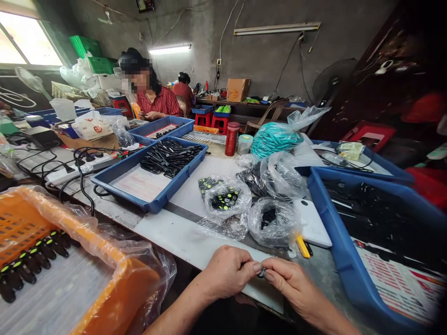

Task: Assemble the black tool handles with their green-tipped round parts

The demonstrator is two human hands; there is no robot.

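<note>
1. Fingertips [256, 267] of left hand [225, 272] and right hand [296, 284] pinch a small, dark, glinting piece [261, 273] near the smooth white board [174, 235].
2. Mostly covered, its direction and long axis cannot be told.

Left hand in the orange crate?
No, the left hand is outside the orange crate, pinching a small piece together with the right hand.

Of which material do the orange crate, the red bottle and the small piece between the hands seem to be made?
Orange crate: probably smooth moulded plastic, given how evenly it is slotted.
Red bottle: perhaps painted metal, though plastic is possible; smooth with a soft sheen.
Small piece: mostly hidden; its shine suggests metal or glossy plastic.
</note>
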